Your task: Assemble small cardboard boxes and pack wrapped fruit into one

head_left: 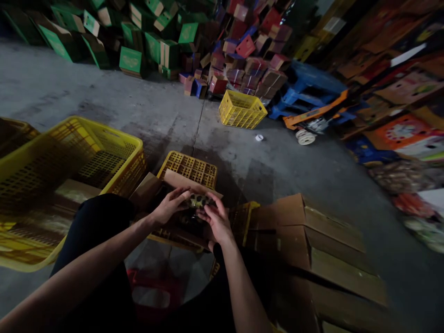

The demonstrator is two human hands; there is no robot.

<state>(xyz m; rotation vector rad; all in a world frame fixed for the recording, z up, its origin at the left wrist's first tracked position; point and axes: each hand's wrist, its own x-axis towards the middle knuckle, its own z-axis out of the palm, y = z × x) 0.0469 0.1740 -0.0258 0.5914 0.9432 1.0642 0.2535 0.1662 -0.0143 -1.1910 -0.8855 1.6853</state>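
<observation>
Clasping left hand [170, 206] and right hand [218, 223] half-hide a dim speckled item [199, 200].

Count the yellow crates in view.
5: a far crate by the box pile, a big crate at left, a cut-off crate at the left edge, an upturned crate behind the cardboard box, a half-hidden crate beneath it. More may be hidden.
</observation>
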